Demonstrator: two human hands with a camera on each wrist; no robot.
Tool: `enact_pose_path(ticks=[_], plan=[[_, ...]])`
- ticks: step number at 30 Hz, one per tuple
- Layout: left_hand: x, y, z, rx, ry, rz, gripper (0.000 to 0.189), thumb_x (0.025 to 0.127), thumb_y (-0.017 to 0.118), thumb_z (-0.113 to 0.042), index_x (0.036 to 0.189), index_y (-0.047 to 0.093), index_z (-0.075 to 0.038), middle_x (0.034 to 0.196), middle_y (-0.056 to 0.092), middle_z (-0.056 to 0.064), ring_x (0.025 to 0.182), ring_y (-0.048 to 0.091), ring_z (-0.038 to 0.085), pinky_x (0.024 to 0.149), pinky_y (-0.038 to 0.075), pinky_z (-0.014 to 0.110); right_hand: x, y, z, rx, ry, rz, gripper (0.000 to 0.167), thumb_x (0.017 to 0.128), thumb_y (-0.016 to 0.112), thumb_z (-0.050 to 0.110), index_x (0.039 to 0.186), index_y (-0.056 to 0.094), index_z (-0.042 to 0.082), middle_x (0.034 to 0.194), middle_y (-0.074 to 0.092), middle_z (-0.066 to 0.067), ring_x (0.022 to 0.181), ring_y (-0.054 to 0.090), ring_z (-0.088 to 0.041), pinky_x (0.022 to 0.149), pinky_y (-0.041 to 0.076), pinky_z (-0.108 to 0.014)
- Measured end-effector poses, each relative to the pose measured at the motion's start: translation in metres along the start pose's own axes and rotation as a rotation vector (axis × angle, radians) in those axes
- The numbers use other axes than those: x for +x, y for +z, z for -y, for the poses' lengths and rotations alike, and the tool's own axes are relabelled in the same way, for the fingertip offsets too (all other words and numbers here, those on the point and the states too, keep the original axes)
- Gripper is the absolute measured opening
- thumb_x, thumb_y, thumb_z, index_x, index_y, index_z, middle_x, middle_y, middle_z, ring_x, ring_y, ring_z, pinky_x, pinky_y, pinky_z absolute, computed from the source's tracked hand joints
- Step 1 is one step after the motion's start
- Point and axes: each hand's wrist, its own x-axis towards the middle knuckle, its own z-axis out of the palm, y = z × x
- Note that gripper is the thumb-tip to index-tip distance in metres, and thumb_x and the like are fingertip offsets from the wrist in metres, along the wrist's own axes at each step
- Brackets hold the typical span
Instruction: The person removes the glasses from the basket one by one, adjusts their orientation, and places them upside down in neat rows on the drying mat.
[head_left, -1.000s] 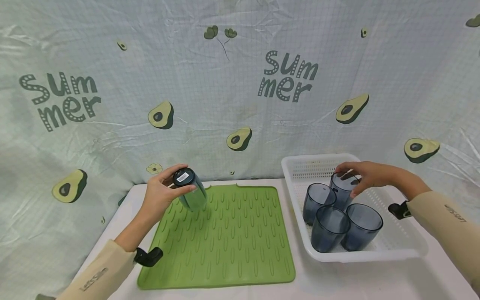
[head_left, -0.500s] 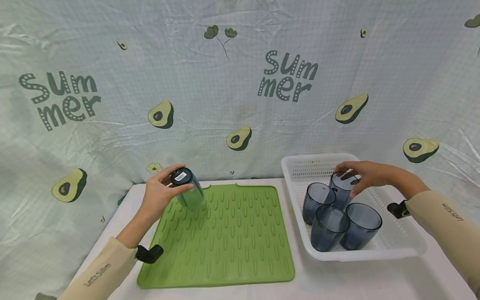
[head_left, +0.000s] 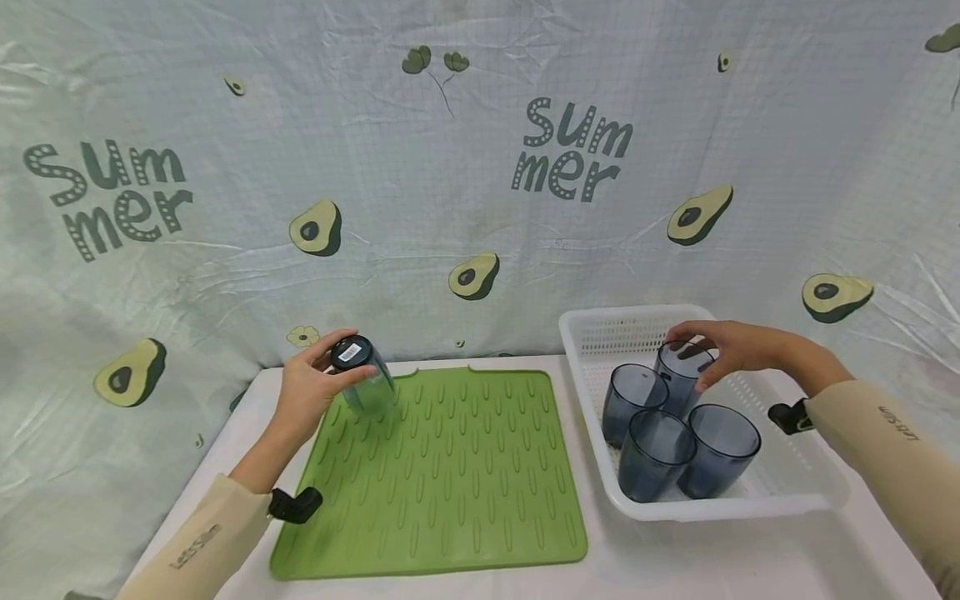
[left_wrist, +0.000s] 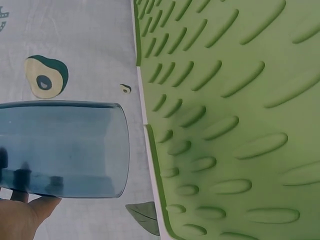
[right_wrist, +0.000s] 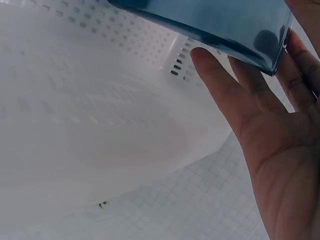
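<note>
My left hand [head_left: 303, 393] grips an upside-down blue drinking glass [head_left: 372, 398] near its base, which has a white barcode label. This glass is tilted over the back left corner of the green ridged mat [head_left: 465, 508]. In the left wrist view the see-through glass [left_wrist: 65, 145] stands apart from the mat, which carries a soft shadow. At the right, my right hand [head_left: 738, 346] holds a second blue glass by its rim [head_left: 678, 387], inside the white basket [head_left: 705, 510]. The right wrist view shows fingers [right_wrist: 220, 85] beside that glass [right_wrist: 215, 20].
Three more blue glasses stand upright in the basket, close to the held one: one at the left [head_left: 636, 396], one in front [head_left: 654, 467], one at front right [head_left: 722, 454]. The white table [head_left: 675, 558] meets a printed avocado cloth [head_left: 420, 200] behind.
My left hand and its glass have shifted slightly left. My right hand stays at the rim of its glass in the basket. The head view has also moved a little.
</note>
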Motion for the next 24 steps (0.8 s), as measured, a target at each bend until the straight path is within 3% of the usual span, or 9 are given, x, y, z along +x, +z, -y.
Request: enact_pose_path(ticks=[9,14,24], plan=[[0.006,0.0,0.011,0.016,-0.002,-0.032,0.067,0.084,0.086,-0.018,0.145,0.058,-0.013,0.144,0.054,0.014,0.109,0.059,-0.002,0.081,0.053,0.013,0.0,0.0,0.003,0.004,0.028,-0.007,0.09,0.075,0.092,0.022,0.146,0.042,-0.003,0.146,0.044,-0.026,0.131,0.048,-0.051,0.104,0.045,-0.064],[0.008,0.004,0.012,0.003,-0.029,-0.083,0.066,0.084,0.086,-0.02,0.144,0.059,-0.012,0.146,0.053,0.013,0.109,0.058,-0.002,0.079,0.053,0.012,0.002,-0.001,0.002,0.016,0.043,-0.001,0.088,0.074,0.093,0.023,0.144,0.044,-0.001,0.144,0.045,-0.026,0.131,0.048,-0.053,0.102,0.048,-0.063],[0.011,0.012,0.019,-0.005,-0.085,-0.199,0.064,0.084,0.086,-0.022,0.142,0.06,-0.013,0.144,0.056,0.009,0.115,0.059,0.004,0.082,0.052,0.011,0.003,-0.001,-0.001,0.06,0.075,0.023,0.088,0.075,0.092,0.02,0.144,0.041,0.0,0.146,0.042,-0.025,0.135,0.043,-0.05,0.111,0.032,-0.07]])
